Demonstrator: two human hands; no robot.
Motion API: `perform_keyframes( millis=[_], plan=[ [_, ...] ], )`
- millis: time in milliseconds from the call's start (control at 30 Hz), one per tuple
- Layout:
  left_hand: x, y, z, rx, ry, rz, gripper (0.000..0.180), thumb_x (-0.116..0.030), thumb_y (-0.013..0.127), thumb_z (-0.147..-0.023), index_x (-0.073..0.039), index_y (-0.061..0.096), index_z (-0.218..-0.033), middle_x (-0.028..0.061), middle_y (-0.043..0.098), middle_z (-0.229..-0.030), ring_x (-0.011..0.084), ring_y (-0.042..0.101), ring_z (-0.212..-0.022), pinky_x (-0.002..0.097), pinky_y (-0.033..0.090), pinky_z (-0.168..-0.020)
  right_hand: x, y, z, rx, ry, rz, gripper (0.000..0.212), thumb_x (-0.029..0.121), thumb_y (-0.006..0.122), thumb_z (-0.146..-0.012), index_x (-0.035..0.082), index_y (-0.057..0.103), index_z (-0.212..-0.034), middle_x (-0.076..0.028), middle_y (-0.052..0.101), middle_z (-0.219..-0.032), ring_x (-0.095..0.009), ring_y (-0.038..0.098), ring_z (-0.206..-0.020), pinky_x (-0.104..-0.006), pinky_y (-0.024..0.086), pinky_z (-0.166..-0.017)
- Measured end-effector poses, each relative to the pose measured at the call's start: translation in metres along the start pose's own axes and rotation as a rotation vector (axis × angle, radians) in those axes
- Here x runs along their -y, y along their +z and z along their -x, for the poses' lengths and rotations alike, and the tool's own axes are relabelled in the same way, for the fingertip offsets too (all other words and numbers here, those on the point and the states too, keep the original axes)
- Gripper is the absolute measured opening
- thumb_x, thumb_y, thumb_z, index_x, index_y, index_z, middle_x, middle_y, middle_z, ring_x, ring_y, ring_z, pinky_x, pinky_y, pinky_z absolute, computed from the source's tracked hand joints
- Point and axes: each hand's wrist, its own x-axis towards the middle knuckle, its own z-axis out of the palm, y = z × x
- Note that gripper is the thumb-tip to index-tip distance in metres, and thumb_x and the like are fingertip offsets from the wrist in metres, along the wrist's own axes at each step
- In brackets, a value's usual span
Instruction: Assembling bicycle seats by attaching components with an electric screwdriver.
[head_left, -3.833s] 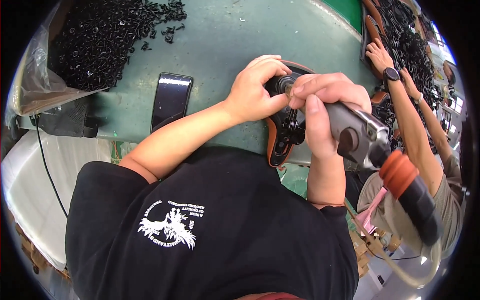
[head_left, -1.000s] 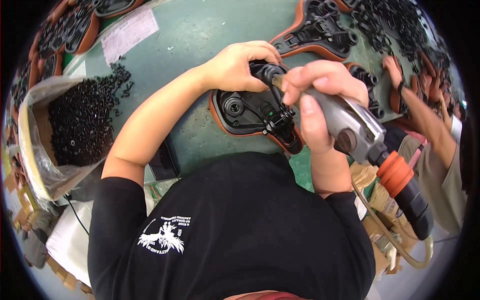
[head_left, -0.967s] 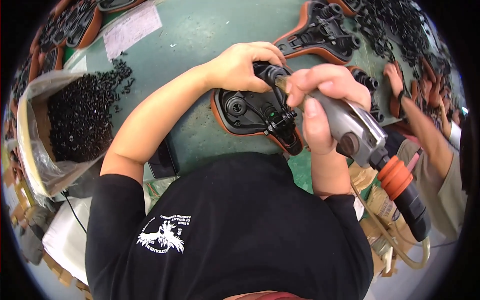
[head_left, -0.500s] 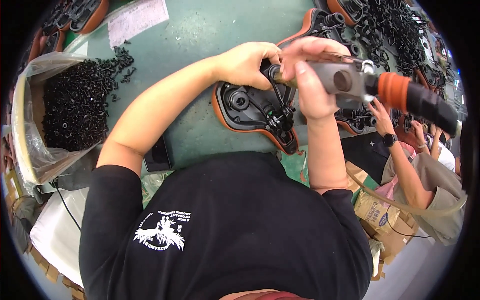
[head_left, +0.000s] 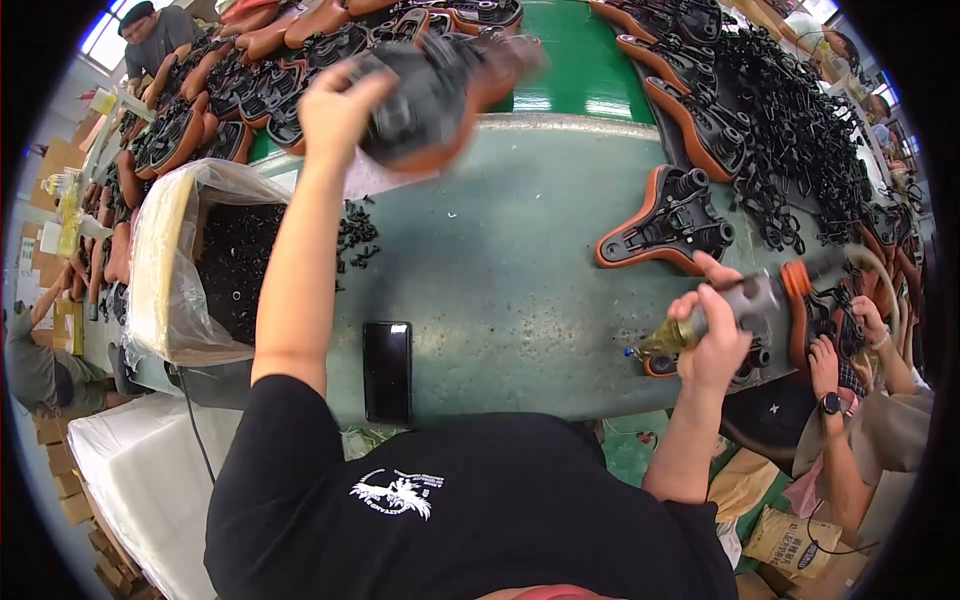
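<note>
Nearest the person, a flat black phone (head_left: 387,371) lies on the grey-green desk (head_left: 520,250) close to its near edge. To the right of it, the right hand (head_left: 712,338) is wrapped shut around a grey metal pneumatic screwdriver with an orange collar (head_left: 755,302); the tool lies roughly level above the desk's near right edge, its brassy tip pointing left and its hose running off to the right. Just beyond that hand, an upturned bicycle saddle with a brown rim and black plastic underside (head_left: 668,220) rests on the desk. On the left, a clear plastic bag of small black screws (head_left: 205,265) stands open, with loose screws spilled beside it. Farther off, the left hand (head_left: 338,100) is raised with the arm stretched away, its fingers closed on another brown and black saddle (head_left: 430,85), which is blurred and held in the air over the desk's far edge. Beyond lie rows of brown saddles (head_left: 210,100) at the far left, and a heap of black metal rails (head_left: 790,110) at the far right.
</note>
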Motion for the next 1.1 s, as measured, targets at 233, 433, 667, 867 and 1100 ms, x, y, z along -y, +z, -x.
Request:
perform_keyframes(
  millis=[233,433,667,867,1100],
  plan=[
    [0.001,-0.054,0.049,0.270,0.089,-0.580,0.020,-0.017,0.082,-0.090,-0.002,0.074,-0.102,0.0063,0.072,-0.093,0.0153,0.067,-0.084,0.0312,0.056,-0.079,-0.053,0.003,-0.028,-0.112,0.167,0.108,0.022,0.001,0.065,-0.096,0.002,0.059,-0.117,-0.012,0.066,-0.107,-0.020,0.067,-0.067,-0.0382,0.057,-0.058],
    [0.039,-0.105,0.158,0.410,-0.165,-1.070,0.031,-0.015,0.084,-0.082,0.001,0.070,-0.105,0.0169,0.068,-0.095,0.0359,0.069,-0.093,0.0441,0.057,-0.085,-0.083,0.013,-0.055,-0.006,0.232,0.008,0.018,0.000,0.064,-0.091,0.002,0.059,-0.108,-0.030,0.064,-0.135,-0.024,0.068,-0.059,-0.0385,0.056,-0.059],
    [0.059,-0.108,0.176,0.327,0.003,-1.039,0.010,-0.010,0.077,-0.087,-0.003,0.073,-0.094,0.0138,0.069,-0.096,0.0376,0.068,-0.095,0.0464,0.056,-0.085,-0.067,0.019,0.009,0.492,0.501,0.094,0.023,-0.005,0.064,-0.078,0.000,0.061,-0.100,-0.022,0.065,-0.135,-0.022,0.068,-0.061,-0.0351,0.053,-0.058],
    [0.064,-0.115,0.175,0.118,0.077,-0.875,0.008,-0.006,0.078,-0.086,-0.001,0.075,-0.092,0.0157,0.069,-0.090,0.0331,0.068,-0.085,0.0401,0.056,-0.079,-0.035,-0.025,0.055,0.667,0.682,0.312,0.028,-0.006,0.068,-0.077,0.001,0.063,-0.103,-0.012,0.068,-0.112,-0.013,0.066,-0.066,-0.0292,0.054,-0.060],
    [0.025,-0.064,0.179,0.038,-0.256,-0.682,0.024,-0.020,0.084,-0.095,0.001,0.072,-0.092,0.0034,0.069,-0.078,0.0097,0.056,-0.069,0.0259,0.049,-0.067,0.026,-0.024,0.057,0.530,0.251,0.109,0.033,-0.007,0.068,-0.084,-0.003,0.055,-0.115,-0.041,0.058,-0.140,-0.012,0.069,-0.074,-0.0282,0.056,-0.065]
  ],
)
